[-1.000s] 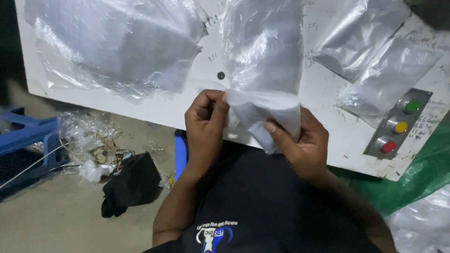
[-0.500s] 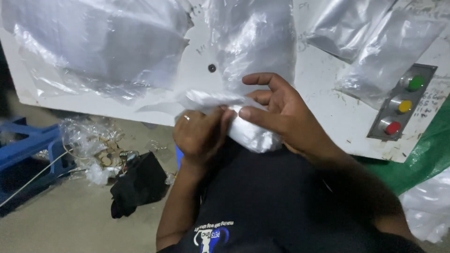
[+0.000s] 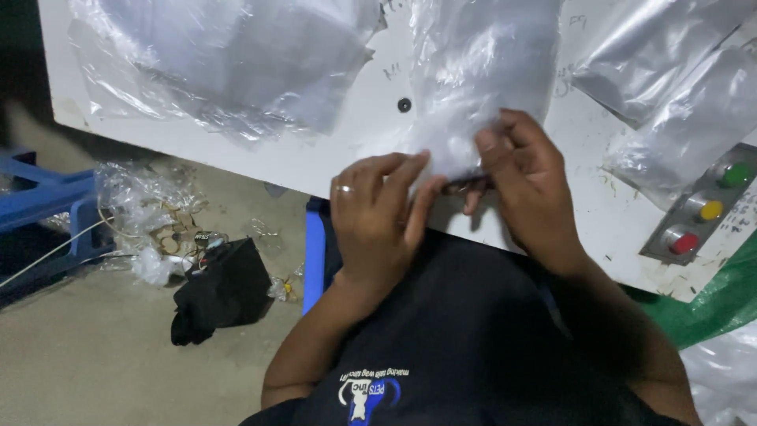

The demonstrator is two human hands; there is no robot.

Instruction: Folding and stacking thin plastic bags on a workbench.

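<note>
My left hand (image 3: pixel 377 211), with a ring on one finger, and my right hand (image 3: pixel 527 183) meet at the near edge of a white table (image 3: pixel 378 110). Both pinch the lower end of a clear plastic bag (image 3: pixel 481 71) that lies flat on the table and runs away from me. A small dark thing shows between my fingertips under the bag's edge; I cannot tell what it is. My dark shirt fills the lower frame.
More clear plastic bags lie on the table at the left (image 3: pixel 229 63) and the right (image 3: pixel 678 87). A grey panel with green, yellow and red buttons (image 3: pixel 702 211) sits at the right. On the floor lie a black cloth (image 3: pixel 221 292), plastic scraps (image 3: pixel 150 213) and a blue crate (image 3: pixel 47 213).
The bunched bag I held up near my chest now lies flattened on the table. Both hands have moved forward onto its near end.
</note>
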